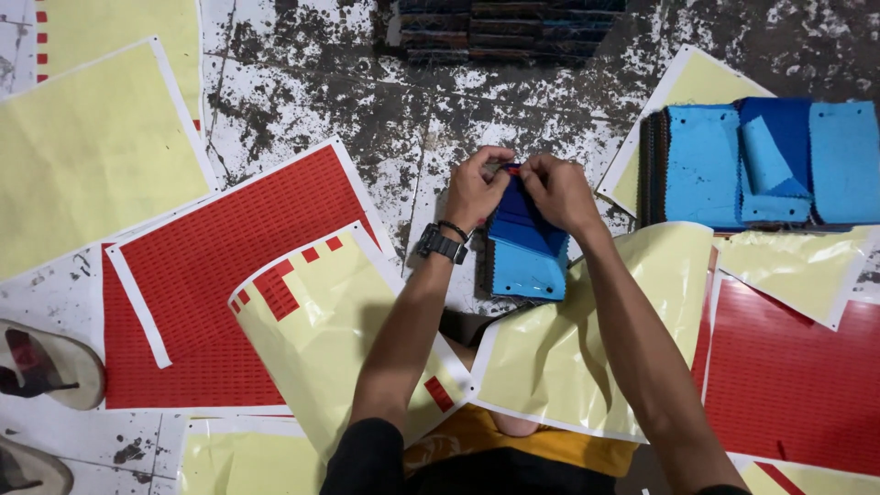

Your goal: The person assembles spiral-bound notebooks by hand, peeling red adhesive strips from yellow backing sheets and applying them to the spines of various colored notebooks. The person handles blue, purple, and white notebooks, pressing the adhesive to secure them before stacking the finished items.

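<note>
Stained concrete floor (302,101), strewn with red sticker sheets (234,247) and yellow backing sheets (87,151). Left hand (474,190) and right hand (557,190) pinch top edge of blue fabric swatch stack (527,252), fingers closed on it, centre floor. More blue swatches (765,165) right.

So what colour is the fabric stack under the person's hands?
Blue: the fabric stack has darker and lighter blue swatches, seen clearly in the head view.

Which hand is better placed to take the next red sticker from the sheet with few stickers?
Probably the left hand: the yellow sheet with few red stickers lies on its side. The right hand is farther.
</note>
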